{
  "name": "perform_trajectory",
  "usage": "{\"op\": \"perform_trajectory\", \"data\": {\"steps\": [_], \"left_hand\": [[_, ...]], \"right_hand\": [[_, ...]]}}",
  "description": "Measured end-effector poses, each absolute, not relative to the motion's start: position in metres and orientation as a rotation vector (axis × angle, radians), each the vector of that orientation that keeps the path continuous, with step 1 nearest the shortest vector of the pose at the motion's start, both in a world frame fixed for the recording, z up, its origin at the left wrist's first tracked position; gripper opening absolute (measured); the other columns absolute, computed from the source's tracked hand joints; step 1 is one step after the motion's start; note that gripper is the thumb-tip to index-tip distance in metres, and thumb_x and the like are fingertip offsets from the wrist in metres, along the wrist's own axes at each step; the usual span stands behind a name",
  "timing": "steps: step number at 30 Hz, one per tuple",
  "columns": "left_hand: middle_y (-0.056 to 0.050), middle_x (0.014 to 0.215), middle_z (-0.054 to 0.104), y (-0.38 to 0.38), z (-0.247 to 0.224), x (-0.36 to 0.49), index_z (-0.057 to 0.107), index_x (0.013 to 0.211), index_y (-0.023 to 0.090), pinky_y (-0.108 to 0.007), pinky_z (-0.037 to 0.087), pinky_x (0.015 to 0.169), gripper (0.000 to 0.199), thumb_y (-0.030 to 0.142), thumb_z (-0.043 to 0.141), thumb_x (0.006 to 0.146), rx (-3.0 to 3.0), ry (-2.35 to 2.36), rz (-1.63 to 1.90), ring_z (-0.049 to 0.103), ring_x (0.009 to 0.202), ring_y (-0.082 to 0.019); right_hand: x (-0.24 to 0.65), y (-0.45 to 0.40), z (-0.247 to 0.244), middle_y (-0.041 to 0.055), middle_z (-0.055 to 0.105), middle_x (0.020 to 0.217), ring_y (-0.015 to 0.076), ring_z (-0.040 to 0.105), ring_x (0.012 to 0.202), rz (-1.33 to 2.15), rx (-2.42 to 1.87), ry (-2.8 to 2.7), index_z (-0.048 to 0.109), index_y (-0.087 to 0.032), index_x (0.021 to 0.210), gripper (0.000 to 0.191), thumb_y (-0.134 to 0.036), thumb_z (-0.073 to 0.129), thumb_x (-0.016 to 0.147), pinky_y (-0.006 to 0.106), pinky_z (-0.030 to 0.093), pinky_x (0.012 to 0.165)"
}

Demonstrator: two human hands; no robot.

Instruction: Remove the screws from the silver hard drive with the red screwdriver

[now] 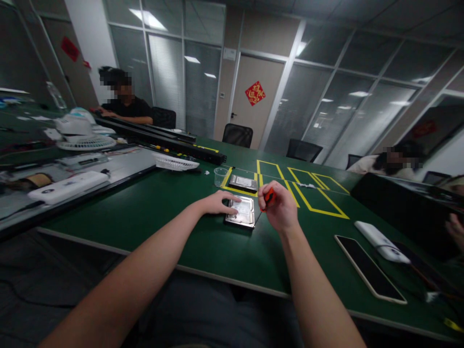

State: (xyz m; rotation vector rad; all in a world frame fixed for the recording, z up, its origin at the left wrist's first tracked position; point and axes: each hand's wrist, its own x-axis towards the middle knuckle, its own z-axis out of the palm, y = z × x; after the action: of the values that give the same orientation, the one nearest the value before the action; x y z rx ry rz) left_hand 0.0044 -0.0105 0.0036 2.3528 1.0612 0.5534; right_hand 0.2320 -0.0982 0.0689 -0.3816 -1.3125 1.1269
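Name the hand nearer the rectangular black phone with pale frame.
Right. The right hand is beyond the phone, to its left; the left hand, touching a silver rectangular metal hard drive, is farther left.

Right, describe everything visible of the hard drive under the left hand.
The hard drive is a flat, metallic-looking silver block with a pale label and dark lower edge. It lies on the table, fingers of the left hand on its left part. A screwdriver points to its near right corner; contact unclear.
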Motion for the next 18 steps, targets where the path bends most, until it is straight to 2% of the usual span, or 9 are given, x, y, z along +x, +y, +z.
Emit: {"op": "perform_trajectory", "data": {"steps": [2, 5, 9, 13, 18], "left_hand": [[-0.006, 0.149, 0.051, -0.0107, 0.0037, 0.0044, 0.062, 0.139, 0.035, -0.044, 0.028, 0.118, 0.067, 0.063, 0.074, 0.079, 2.351, 1.065, 0.55, 0.042, 0.141, -0.033], [-0.005, 0.149, 0.051, -0.0116, 0.0046, 0.0044, 0.062, 0.138, 0.035, -0.043, 0.029, 0.118, 0.067, 0.063, 0.074, 0.079, 2.353, 1.069, 0.548, 0.042, 0.14, -0.033], [-0.005, 0.15, 0.051, -0.0129, 0.0063, 0.0044, 0.061, 0.139, 0.036, -0.043, 0.028, 0.118, 0.067, 0.063, 0.073, 0.079, 2.349, 1.077, 0.536, 0.042, 0.141, -0.033], [-0.005, 0.15, 0.05, -0.0137, 0.0076, 0.0043, 0.061, 0.139, 0.036, -0.044, 0.028, 0.118, 0.069, 0.065, 0.074, 0.078, 2.336, 1.09, 0.528, 0.041, 0.142, -0.033], [-0.005, 0.15, 0.05, -0.0126, 0.0068, 0.0041, 0.062, 0.138, 0.036, -0.044, 0.028, 0.118, 0.067, 0.063, 0.075, 0.078, 2.343, 1.061, 0.548, 0.042, 0.141, -0.033]], "right_hand": [[0.231, -0.0998, 0.0684, 0.0024, 0.065, 0.076, 0.0111, 0.053, 0.048, 1.101, -0.389, -1.313, 0.057, -0.019, 0.074, 0.017, -0.025, 0.056, 0.09, 0.024, 0.036, 0.044], [0.2304, -0.102, 0.0694, -0.0007, 0.065, 0.077, 0.0094, 0.048, 0.044, 1.117, -0.397, -1.308, 0.051, -0.021, 0.077, 0.014, -0.021, 0.06, 0.087, 0.022, 0.032, 0.041], [0.2318, -0.1015, 0.0722, 0.0004, 0.066, 0.075, 0.008, 0.041, 0.041, 1.161, -0.392, -1.301, 0.056, -0.021, 0.081, 0.011, -0.027, 0.055, 0.09, 0.023, 0.028, 0.041], [0.2329, -0.0989, 0.0723, 0.0047, 0.064, 0.071, 0.0104, 0.044, 0.043, 1.176, -0.372, -1.311, 0.062, -0.018, 0.077, 0.028, -0.036, 0.046, 0.091, 0.026, 0.031, 0.044], [0.231, -0.1006, 0.07, 0.0028, 0.065, 0.075, 0.0118, 0.052, 0.049, 1.126, -0.41, -1.316, 0.056, -0.02, 0.077, 0.013, -0.028, 0.056, 0.087, 0.024, 0.036, 0.045]]}}
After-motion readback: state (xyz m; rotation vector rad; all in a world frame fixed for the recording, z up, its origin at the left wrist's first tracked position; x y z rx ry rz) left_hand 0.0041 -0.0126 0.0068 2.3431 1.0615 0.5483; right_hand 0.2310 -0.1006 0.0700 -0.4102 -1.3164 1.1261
